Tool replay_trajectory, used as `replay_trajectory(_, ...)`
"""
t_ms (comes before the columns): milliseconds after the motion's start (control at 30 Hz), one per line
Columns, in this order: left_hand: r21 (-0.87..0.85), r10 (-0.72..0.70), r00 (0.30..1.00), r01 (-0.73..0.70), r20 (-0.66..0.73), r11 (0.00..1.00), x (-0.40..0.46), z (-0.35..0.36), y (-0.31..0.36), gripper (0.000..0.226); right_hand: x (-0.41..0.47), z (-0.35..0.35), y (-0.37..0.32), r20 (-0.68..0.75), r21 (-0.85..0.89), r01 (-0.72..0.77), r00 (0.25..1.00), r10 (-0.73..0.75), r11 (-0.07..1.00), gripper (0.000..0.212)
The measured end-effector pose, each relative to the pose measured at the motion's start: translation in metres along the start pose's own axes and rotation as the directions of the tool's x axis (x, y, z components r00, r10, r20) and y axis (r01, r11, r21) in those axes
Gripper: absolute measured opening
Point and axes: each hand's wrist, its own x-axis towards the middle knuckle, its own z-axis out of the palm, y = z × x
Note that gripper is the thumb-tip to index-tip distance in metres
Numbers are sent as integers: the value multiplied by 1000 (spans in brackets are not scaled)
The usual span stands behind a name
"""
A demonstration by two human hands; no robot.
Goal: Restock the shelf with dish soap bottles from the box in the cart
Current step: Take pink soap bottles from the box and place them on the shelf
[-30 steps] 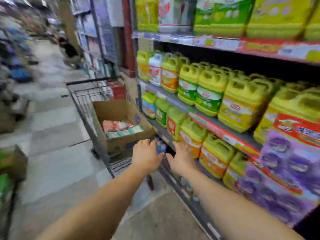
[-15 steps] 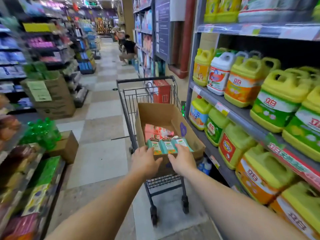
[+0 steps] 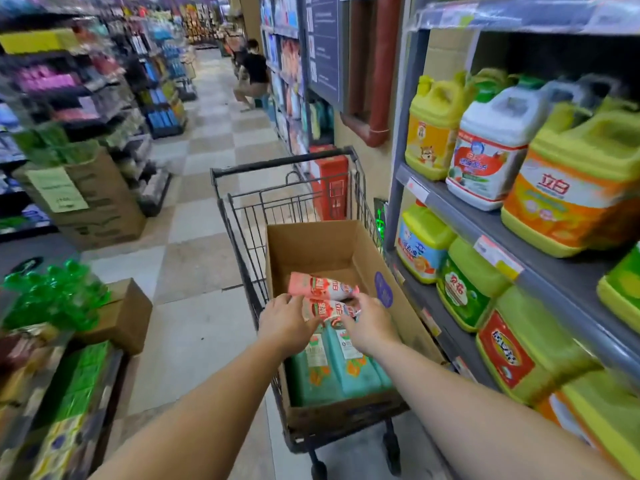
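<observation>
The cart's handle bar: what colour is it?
Black; the handle bar shows clearly in the head view.

A crouching person in a black top (image 3: 254,69) was far down the checkered aisle, stacked brown cartons (image 3: 93,206) stood at left, green plastic-wrapped bottles (image 3: 52,296) lay near them, and a red carton (image 3: 330,183) stood beyond.

Bottles (image 3: 332,355) in box (image 3: 408,306) in cart (image 3: 242,216), left of shelf (image 3: 554,282).
</observation>
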Motion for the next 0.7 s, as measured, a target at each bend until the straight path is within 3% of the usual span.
replay_trajectory(300,14,1,957,-5,290,1000,171,58,-29,75,118,59,29,-3,127,-244,969,246,962,48)
replay_trajectory(500,116,209,864,-291,459,950,325,100,-51,82,200,118,30,-16,175,-438,894,448,882,57)
replay_trajectory(700,267,208,753,-455,624,849,407,142,-50,92,260,163,35,1,187,-550,829,559,814,58)
